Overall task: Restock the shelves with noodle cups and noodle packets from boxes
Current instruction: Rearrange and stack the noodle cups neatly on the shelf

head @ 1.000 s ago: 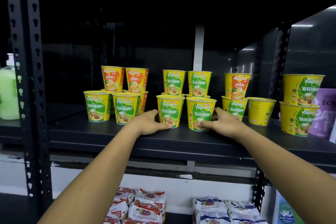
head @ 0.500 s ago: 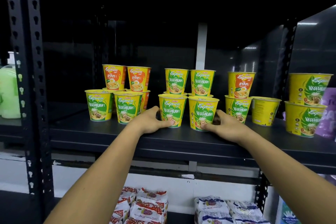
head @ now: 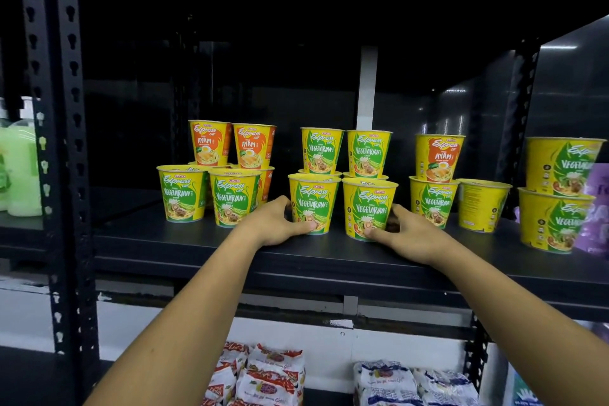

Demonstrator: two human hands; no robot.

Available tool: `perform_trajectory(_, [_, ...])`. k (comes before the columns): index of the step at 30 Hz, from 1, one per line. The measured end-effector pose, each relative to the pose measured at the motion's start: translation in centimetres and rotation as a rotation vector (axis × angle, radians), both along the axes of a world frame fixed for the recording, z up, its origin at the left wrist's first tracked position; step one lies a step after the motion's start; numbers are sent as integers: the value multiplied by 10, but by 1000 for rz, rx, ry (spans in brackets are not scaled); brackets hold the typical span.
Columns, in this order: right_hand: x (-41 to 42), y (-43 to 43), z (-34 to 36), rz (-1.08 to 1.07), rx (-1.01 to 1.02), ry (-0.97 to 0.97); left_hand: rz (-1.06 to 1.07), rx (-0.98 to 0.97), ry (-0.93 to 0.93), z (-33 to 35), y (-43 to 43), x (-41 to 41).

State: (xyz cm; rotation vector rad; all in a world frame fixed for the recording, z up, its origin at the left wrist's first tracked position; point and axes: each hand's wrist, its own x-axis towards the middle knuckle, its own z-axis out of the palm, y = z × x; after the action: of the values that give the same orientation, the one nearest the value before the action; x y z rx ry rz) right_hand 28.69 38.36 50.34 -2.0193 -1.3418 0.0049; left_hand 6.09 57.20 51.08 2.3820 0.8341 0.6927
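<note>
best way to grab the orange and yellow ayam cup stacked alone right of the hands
Take the orange and yellow ayam paper cup round its upper wall just under the rim, from the front. It stands upright and widens upward, so fingers probably won't slide off; lift straight up off the green vegetarian cup beneath.

Both forearms, left hand point(head: 278, 224) and right hand point(head: 413, 234) are bare.
</note>
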Motion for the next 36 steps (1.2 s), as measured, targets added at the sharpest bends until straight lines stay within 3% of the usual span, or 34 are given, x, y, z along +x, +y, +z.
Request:
perform_trajectory(8, [-2,0,0,-29,-17,-52,107,171,17,-4,-5,-2])
perform_trajectory(14, [-6,-4,-2,-110,-41,-155,195,278,-98,-9,-9,-4])
perform_trajectory(24, [-26,-15,1,-292,-101,-359,-92,378,-115,-10,-27,-11])
perform_trajectory(30, [-38,-20,1,-380,-79,-465,-206,521,31,-5,-34,-13])
perform_trajectory(36, [-33,-32,-2,-267,-36,-426,-298,616,66,-5,-55,-1])
